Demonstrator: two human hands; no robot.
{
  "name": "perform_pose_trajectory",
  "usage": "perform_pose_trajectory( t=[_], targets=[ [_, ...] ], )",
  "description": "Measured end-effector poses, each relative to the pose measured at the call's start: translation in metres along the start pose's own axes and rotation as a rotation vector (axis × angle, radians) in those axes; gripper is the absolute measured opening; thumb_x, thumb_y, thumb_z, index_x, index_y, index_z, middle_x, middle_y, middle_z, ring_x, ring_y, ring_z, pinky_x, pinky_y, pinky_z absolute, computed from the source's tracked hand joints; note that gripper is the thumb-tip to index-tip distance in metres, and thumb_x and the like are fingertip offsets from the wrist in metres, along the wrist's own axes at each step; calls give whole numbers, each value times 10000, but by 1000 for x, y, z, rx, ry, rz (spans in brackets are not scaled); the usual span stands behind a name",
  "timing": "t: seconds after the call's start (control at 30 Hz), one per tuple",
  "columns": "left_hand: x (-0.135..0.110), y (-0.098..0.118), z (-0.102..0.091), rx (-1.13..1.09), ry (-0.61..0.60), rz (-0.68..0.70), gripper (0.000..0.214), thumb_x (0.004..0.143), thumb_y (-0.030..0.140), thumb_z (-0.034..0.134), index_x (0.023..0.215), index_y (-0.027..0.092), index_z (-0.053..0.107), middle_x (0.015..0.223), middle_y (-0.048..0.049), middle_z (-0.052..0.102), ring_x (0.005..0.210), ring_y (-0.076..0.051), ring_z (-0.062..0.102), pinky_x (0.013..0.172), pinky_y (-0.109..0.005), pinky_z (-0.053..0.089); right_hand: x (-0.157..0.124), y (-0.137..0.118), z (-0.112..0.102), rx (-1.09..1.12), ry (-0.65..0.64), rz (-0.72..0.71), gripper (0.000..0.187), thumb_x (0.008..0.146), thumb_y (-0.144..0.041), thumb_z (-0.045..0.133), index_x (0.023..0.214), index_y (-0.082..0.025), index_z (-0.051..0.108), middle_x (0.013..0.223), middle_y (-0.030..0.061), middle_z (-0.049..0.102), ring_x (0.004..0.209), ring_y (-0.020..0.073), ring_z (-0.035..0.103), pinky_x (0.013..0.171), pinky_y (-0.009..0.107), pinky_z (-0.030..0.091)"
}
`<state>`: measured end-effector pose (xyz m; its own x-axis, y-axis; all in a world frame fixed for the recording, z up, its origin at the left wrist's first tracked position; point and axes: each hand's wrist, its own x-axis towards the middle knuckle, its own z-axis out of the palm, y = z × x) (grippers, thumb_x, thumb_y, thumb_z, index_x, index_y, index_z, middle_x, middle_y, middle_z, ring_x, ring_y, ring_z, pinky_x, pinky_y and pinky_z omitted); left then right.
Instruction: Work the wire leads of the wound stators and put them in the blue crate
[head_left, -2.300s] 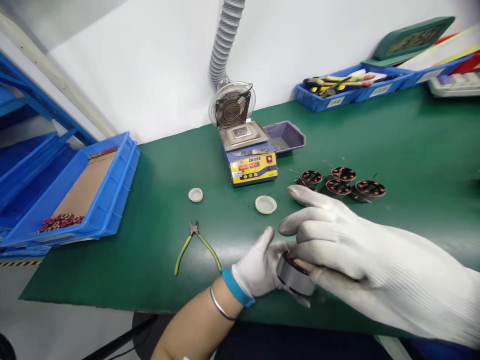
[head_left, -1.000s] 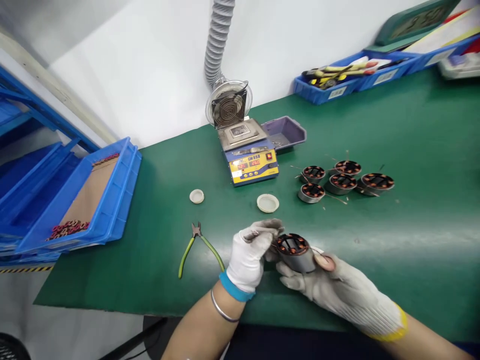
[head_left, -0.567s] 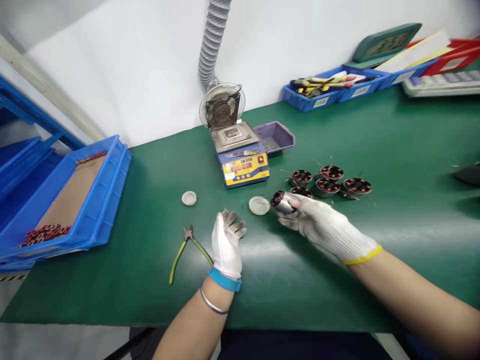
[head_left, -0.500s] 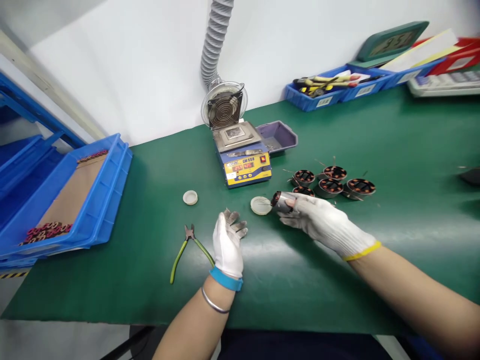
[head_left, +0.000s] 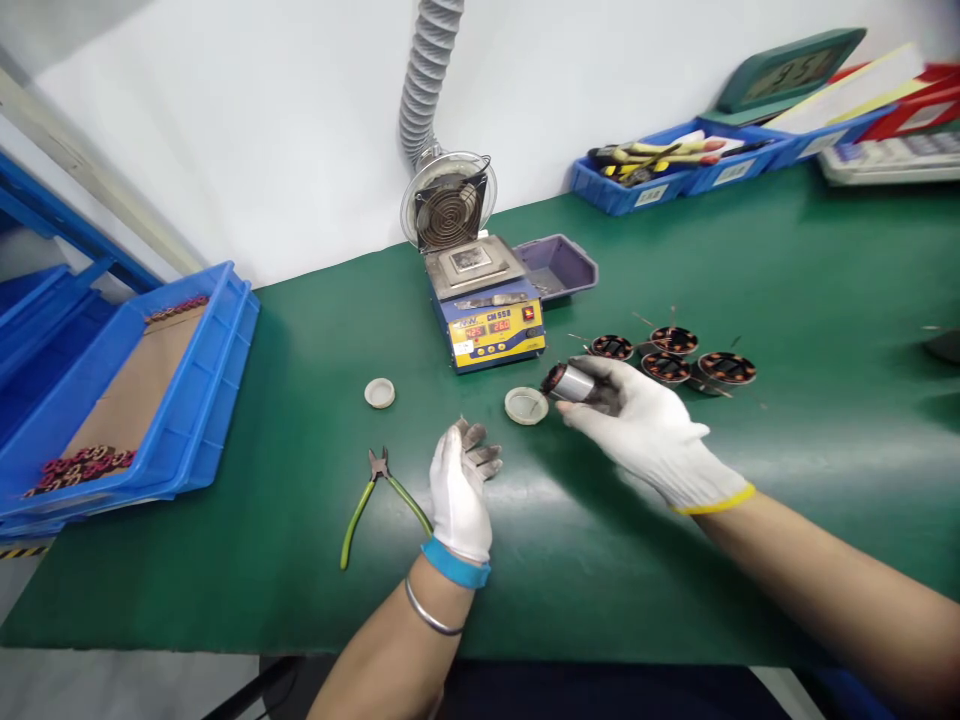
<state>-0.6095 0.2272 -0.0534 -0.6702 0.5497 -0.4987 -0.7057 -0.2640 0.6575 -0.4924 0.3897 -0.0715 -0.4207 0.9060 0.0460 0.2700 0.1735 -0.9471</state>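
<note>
In my gloved right hand (head_left: 634, 415) is a motor stator (head_left: 574, 385), a silvery cylinder with copper windings, tilted with its wound end toward the left. That end is beside a small round pale dish (head_left: 526, 406); I cannot tell whether its wires touch the dish. My gloved left hand (head_left: 463, 480) is held over the table, palm up, fingers apart and slightly curled, holding nothing. Cutting pliers (head_left: 380, 468) with green handles lie open just left of it. Several more stators (head_left: 666, 367) stand behind my right hand, wires sticking out.
A yellow-and-blue solder pot (head_left: 495, 335) stands under a fume hose (head_left: 429, 85), a purple tray (head_left: 581, 270) beside it. Another small dish (head_left: 379, 393) lies to its left. Blue bins (head_left: 225, 370) occupy the left edge; tool trays (head_left: 622, 200) and a clock (head_left: 795, 75) line the back right.
My right hand has turned and shifted its grip on the stator, the thumb now underneath at the front. My left hand stays nearly in place, still open.
</note>
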Motion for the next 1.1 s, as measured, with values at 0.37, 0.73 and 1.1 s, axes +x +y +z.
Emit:
perform_pose_trajectory(
  t=[0.37,0.73,1.1],
  targets=[
    [1,-8,-6,30,-52,54,314,951,443,701,1089,166,651,933,-52,719,695,-130,674,643,-235,510,-1,15,11,-462,97,-365,470,794,-284,709,1263,-265,684,1328,127,687,1206,399,694,1070,597,571],
    [2,-39,-6,808,-319,342,374,774,266,821,1140,205,777,1057,-111,761,817,-223,656,875,-401,558,135,-127,33,-453,89,-422,653,907,-326,727,1517,-175,549,1483,166,562,1365,383,556,1184,600,386],
    [7,-38,-12,1037,-453,478,362,829,312,730,1178,241,794,1021,-114,751,886,-303,679,940,-475,567,173,-147,46,-519,-27,-358,584,916,-310,758,1455,-142,608,1551,177,536,1406,369,552,1207,592,350]
  ],
)
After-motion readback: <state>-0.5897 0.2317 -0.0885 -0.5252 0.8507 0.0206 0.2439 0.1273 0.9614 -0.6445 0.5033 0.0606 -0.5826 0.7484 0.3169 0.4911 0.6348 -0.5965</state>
